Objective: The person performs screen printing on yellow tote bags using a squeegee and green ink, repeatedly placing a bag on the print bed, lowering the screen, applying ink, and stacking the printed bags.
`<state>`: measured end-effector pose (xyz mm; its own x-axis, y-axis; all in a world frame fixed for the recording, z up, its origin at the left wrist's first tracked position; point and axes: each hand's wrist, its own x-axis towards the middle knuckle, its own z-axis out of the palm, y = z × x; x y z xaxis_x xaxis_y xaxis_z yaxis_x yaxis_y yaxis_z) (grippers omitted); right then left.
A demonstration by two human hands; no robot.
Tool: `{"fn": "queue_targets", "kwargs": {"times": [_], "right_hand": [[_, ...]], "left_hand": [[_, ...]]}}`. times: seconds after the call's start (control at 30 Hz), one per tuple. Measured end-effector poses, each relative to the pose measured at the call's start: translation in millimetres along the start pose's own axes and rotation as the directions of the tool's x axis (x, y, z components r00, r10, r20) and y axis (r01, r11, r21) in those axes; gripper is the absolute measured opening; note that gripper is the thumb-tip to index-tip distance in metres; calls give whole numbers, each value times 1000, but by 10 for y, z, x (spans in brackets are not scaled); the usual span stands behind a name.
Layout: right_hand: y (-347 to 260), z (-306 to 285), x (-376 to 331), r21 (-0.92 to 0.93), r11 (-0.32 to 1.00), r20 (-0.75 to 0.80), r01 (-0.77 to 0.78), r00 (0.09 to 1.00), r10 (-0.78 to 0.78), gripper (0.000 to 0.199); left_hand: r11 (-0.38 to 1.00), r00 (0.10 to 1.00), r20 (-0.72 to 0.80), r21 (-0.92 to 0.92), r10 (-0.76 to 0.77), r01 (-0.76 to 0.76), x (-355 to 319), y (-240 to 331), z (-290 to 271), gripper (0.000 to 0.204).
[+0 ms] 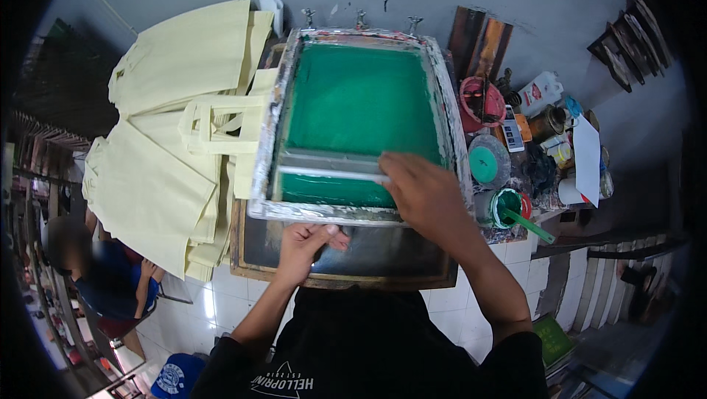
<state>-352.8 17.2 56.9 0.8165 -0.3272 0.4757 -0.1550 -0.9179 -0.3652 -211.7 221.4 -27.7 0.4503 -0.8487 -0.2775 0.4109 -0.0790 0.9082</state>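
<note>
A screen-printing frame (266,141) with a green mesh (361,97) is hinged at the back wall and tilted up over a dark board (383,255). My right hand (420,193) grips the right end of a long squeegee (328,166) lying across the lower part of the mesh. My left hand (305,244) holds the front edge of the frame from below, its fingers curled under the rim.
A pile of pale yellow tote bags (162,141) lies left of the frame. To the right stand several ink tubs and cans (501,204), a red bucket (480,101) and a white bottle (541,91). Another person in blue (110,281) sits lower left.
</note>
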Motion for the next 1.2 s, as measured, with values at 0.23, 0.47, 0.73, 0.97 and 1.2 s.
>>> {"fn": "queue_targets", "kwargs": {"times": [0.23,0.47,0.73,0.97,1.2], "right_hand": [[205,424,-95,-71,996,207,-48,976,62,16],[-56,119,-109,50,993,400,-104,913,76,20],[353,527,10,-115,993,265,26,964,5,25],[1677,806,1222,-164,984,161,73,986,-46,36],[1799,577,2073,-185,964,465,-192,847,258,44]], "left_hand": [[985,986,-21,-58,-167,165,12,-447,-179,26],[988,989,-1,-38,-149,149,18,-423,-178,27],[985,986,-4,-47,-167,167,-23,-456,-204,25],[972,974,83,-89,-212,219,7,-432,-288,22],[827,844,304,-226,-443,515,-53,-110,-383,32]]}}
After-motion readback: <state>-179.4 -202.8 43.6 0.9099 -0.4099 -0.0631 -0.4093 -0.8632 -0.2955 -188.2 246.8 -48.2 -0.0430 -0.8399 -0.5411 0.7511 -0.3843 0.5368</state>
